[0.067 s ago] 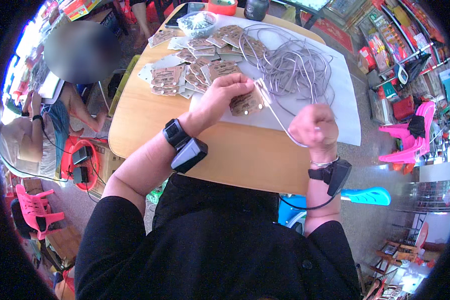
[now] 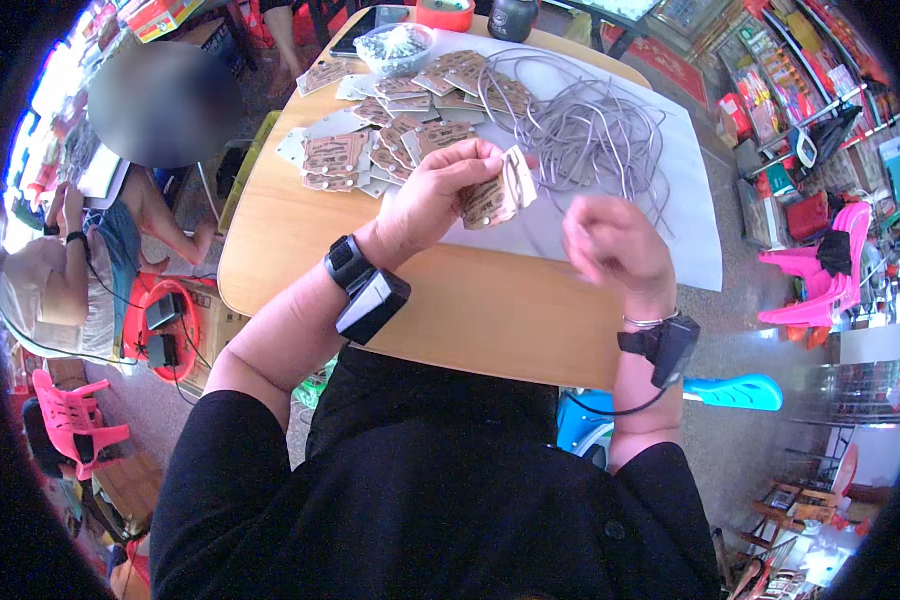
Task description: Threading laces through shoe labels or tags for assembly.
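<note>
My left hand (image 2: 438,192) pinches a small brown-printed card (image 2: 492,200) with white round studs, tilted up over the near part of the white sheet (image 2: 698,245). A thin dark line shows across the card's pale upper side. To the right of it, apart from the card, my right hand (image 2: 622,250) is raised; its fingers are bent and smeared by motion, and no cord shows in them. Behind my hands lies a loose tangle of grey cords (image 2: 595,135). Several similar cards (image 2: 335,155) are heaped to its left, some overlapping in stacks.
On the wooden table (image 2: 470,315), a clear bowl (image 2: 395,52) of small pale pieces stands at the back, near a phone (image 2: 365,30), a red container (image 2: 445,14) and a dark jar (image 2: 513,20). Another person (image 2: 70,270) sits at the left. A pink chair (image 2: 835,265) stands at right.
The pale cord stretched from the card to my right hand is no longer seen there. The card has turned, showing its pale side, and my right hand has shifted slightly left, its fingers loosening.
</note>
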The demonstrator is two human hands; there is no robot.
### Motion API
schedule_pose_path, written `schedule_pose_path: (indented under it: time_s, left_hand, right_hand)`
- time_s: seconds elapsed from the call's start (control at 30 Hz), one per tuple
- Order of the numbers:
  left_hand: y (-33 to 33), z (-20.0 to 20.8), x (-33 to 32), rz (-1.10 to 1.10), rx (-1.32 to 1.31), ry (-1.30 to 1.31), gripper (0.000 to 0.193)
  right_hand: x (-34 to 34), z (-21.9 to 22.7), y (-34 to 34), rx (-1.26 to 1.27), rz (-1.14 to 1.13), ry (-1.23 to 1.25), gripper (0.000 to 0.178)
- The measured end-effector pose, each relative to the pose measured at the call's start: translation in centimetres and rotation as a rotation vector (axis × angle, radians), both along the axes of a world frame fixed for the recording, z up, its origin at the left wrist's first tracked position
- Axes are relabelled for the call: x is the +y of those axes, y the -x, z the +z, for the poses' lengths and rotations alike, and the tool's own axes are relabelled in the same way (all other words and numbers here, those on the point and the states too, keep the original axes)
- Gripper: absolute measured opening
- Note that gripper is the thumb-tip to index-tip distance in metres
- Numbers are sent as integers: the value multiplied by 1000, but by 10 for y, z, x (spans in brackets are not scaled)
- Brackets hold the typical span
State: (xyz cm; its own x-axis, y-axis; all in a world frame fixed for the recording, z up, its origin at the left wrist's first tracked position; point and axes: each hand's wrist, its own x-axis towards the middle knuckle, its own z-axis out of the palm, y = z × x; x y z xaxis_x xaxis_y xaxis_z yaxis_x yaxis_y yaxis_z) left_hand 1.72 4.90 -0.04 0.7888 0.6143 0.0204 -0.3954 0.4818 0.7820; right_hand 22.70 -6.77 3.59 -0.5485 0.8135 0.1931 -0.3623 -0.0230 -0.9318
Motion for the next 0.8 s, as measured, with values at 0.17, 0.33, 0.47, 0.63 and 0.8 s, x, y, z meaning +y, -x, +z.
schedule_pose_path:
  time_s: [0.17, 0.33, 0.47, 0.63, 0.8]
  left_hand:
    - [15, -3, 0, -397, 46, -227, 9]
    - [12, 6, -4, -506, 227, -450, 16]
    - [11, 8, -9, -286, 433, -431, 31]
    - [3, 0, -12, -251, 401, -488, 48]
    - [-1, -5, -15, -335, 271, -663, 40]
  right_hand:
    - [30, -28, 19, 199, -590, 291, 16]
    - [23, -21, 23, 223, -712, 96, 22]
    - [1, 4, 28, -118, -222, 99, 19]
    - [-2, 10, 45, -353, 216, 46, 14]
    - [4, -8, 59, -443, 377, 58, 15]
